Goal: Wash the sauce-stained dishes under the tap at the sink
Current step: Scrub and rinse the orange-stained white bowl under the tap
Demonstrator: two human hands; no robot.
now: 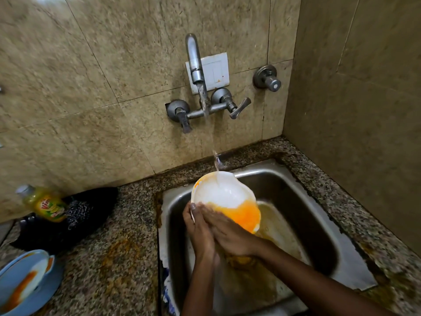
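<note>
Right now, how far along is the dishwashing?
Early. Nothing looks finished. In hand: the white bowl sits under the running tap, its upper half rinsed, orange sauce low down; the left hand grips its rim while the right hand rubs it. Left: stained blue plates on the counter.

"Vim" on soap bottle (44,204)
</note>
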